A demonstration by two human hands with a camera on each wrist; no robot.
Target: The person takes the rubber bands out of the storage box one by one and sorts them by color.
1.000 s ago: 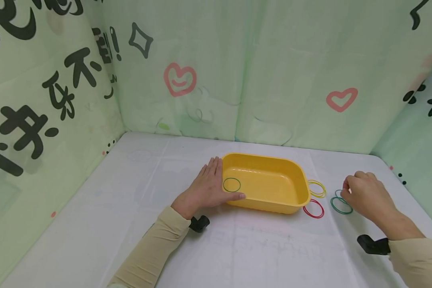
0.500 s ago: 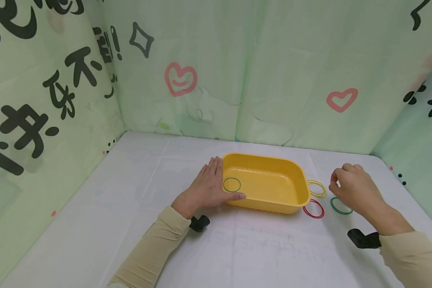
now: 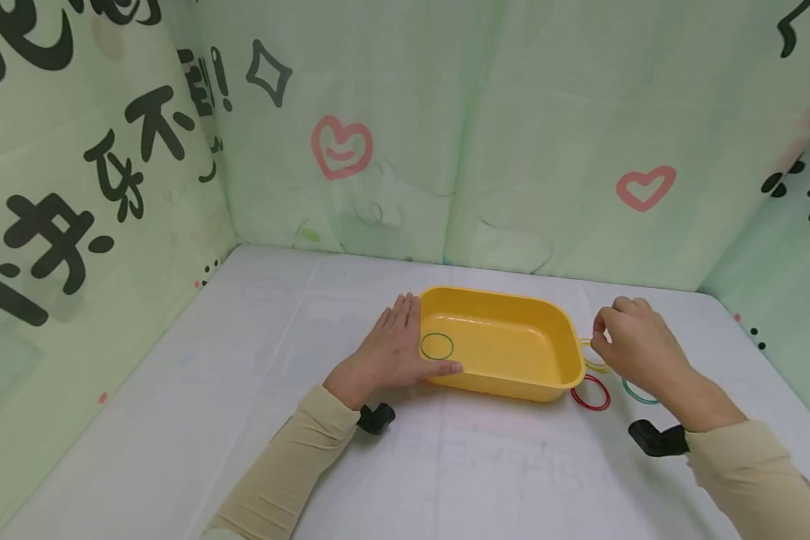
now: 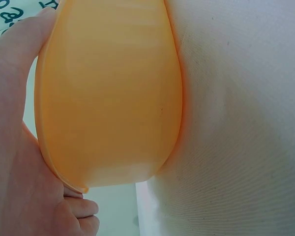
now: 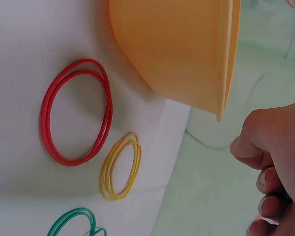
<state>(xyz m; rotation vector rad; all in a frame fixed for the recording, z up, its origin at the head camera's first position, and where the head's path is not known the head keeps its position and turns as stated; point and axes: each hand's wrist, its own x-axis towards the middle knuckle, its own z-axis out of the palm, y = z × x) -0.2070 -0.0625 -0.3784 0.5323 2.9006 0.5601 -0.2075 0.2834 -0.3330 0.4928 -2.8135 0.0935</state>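
Observation:
My left hand [image 3: 394,345] rests against the left end of a yellow plastic basin [image 3: 499,382], fingers straight along its side and thumb over the front rim. Inside the basin lies one green rubber band [image 3: 436,346]. Just right of the basin, my right hand [image 3: 637,345] is raised above the table with its fingers curled. In the right wrist view its thumb meets the index finger, and no band shows between them. Below it lie yellow rubber bands [image 5: 120,167], red rubber bands [image 5: 76,113] and green rubber bands [image 5: 76,221], the last cut off by the frame edge.
A white cloth covers the table [image 3: 445,465]. Pale green curtains [image 3: 540,135] with drawn hearts and dark lettering stand behind and at both sides. Black wrist camera mounts [image 3: 376,418] are worn on both arms.
My right hand has moved left, from over the green rubber bands to beside the basin, partly covering the yellow ones. The left hand and the basin have stayed in place.

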